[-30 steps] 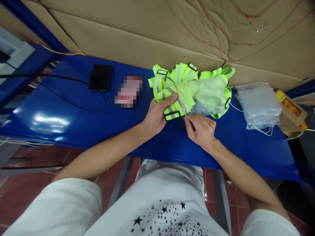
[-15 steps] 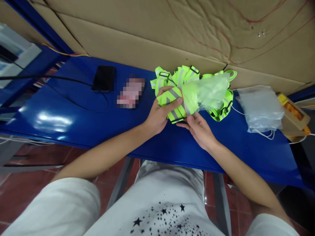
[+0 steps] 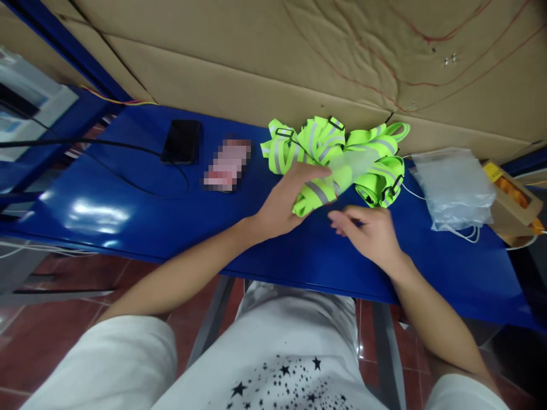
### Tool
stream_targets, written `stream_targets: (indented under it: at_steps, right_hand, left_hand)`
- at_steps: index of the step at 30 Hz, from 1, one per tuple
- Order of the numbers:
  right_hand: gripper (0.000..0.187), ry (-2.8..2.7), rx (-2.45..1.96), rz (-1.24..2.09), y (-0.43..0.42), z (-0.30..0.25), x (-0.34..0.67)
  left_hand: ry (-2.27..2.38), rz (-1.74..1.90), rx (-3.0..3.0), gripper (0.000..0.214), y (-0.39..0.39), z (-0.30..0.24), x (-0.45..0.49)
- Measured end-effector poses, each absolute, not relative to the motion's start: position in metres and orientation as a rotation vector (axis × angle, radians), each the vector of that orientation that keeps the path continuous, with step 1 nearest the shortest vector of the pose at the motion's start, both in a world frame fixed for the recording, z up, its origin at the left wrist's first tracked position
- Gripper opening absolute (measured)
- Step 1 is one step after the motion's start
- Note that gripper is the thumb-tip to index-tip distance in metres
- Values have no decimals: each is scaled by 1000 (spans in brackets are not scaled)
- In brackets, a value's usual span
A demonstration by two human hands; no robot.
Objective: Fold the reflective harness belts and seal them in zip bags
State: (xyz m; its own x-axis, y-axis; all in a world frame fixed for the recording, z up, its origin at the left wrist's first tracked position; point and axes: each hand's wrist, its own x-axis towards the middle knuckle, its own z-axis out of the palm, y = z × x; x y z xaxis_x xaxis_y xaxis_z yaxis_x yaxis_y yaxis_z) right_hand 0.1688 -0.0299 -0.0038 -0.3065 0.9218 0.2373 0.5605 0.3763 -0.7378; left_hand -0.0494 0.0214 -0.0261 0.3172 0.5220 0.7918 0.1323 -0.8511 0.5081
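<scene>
My left hand point(image 3: 285, 202) is closed around a folded fluorescent yellow-green reflective strap point(image 3: 318, 196) with grey bands. The strap's far end sits inside a clear plastic bag point(image 3: 361, 162), which points up and to the right. My right hand point(image 3: 371, 230) is just right of the bundle, apart from it, with its fingers curled in and slightly blurred. Whether anything small is between those fingers is hidden. Behind the bundle lie more rolled reflective straps point(image 3: 318, 136) with black buckles, and another roll point(image 3: 378, 185) rests to the right.
On the blue table point(image 3: 141, 213) lie a black phone-like device point(image 3: 182, 141) and a pixelated item point(image 3: 228, 165). A stack of clear bags point(image 3: 453, 188) and a cardboard box point(image 3: 510, 196) with orange contents stand at the right. Brown cardboard point(image 3: 256, 68) lines the back; a black cable point(image 3: 85, 140) crosses the left.
My right hand has let go of the bag's edge and moved right and a little down. The strap bundle has turned and tilted in my left hand, now showing less of the bag.
</scene>
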Motion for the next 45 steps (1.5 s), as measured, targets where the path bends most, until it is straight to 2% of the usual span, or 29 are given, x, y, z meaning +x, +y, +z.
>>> stream_targets:
  at_steps: [2,4,8,14,19,26,34,38,42,45]
  right_hand:
    - [28,-1907,-1226,231,-34,1,172]
    - [12,-1886,-1137,32,-36,0,170]
    - [8,-1937,-1068,14,-36,-5,162]
    - [23,-1971,-1061,51,-34,-2,164]
    - [15,-1987,-1009,-56,-31,-4,168]
    - [9,-2016,-1047,-183,-31,-11,168]
    - [9,-2109,-1116,-188,-31,-20,166]
    - [10,-2107,-1139,-169,-33,-24,157]
    - [16,-2159,-1125,-107,-35,-17,154]
    - [37,-2181,-1074,-213,-32,-3,166]
  left_hand:
    - [493,1457,2363,53,19,-30,-49]
    - [526,1374,2392,63,16,-34,-48]
    - [688,1220,2445,74,14,-39,-49]
    - [654,1230,2424,60,16,-44,-51]
    - [484,1290,2442,47,19,-51,-48]
    - [537,1268,2574,42,15,-46,-46]
    - [930,1141,2635,48,6,-43,-38]
    - [980,1172,2579,48,9,-50,-34]
    - [792,1320,2385,58,17,-55,-34]
    - [750,1395,2165,62,24,-51,-37]
